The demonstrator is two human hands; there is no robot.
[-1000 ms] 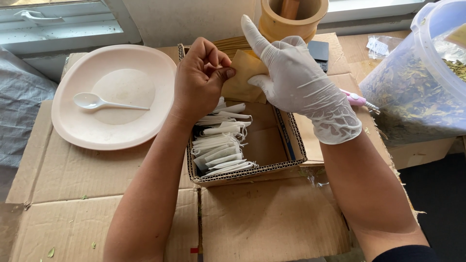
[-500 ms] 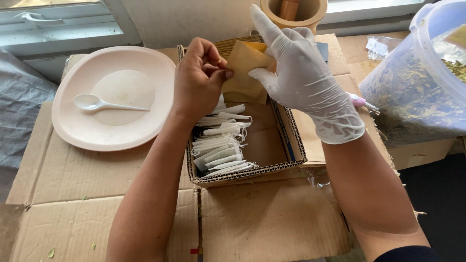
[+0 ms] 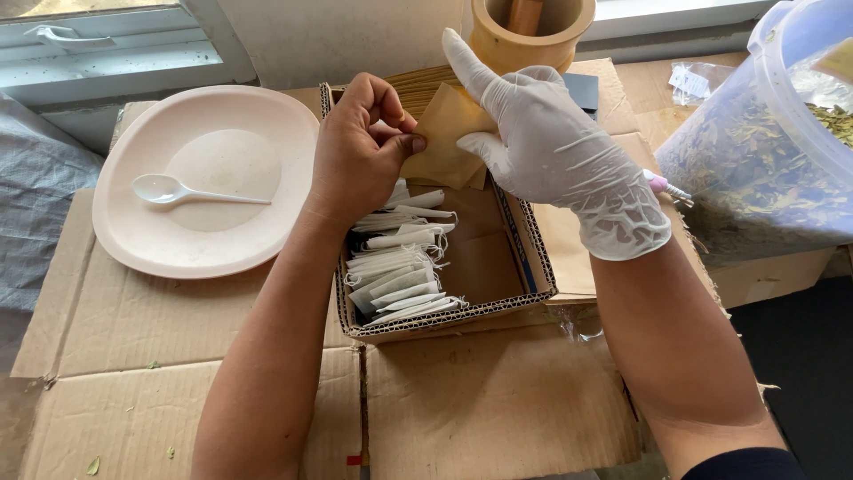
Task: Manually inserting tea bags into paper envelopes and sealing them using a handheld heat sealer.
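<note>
A small brown paper pouch (image 3: 442,142) is held above the open cardboard box (image 3: 533,276) by both hands. My bare left hand (image 3: 360,151) pinches its left edge between thumb and fingers. My right hand (image 3: 551,147), in a white disposable glove, grips its right side with the forefinger pointing up. Inside the box lies a row of several white filter bags (image 3: 400,267), packed along the left half. The right half of the box shows bare brown bottom.
A pale plate (image 3: 133,240) with a white plastic spoon (image 3: 182,191) sits at the left on flattened cardboard (image 3: 480,400). A wooden mortar with pestle (image 3: 529,31) stands behind the box. A clear plastic tub of dried leaves (image 3: 764,169) lies at the right. A window frame runs along the back.
Both hands and the brown pouch have shifted slightly up and away from me; the gloved fingers have regripped the pouch's right side.
</note>
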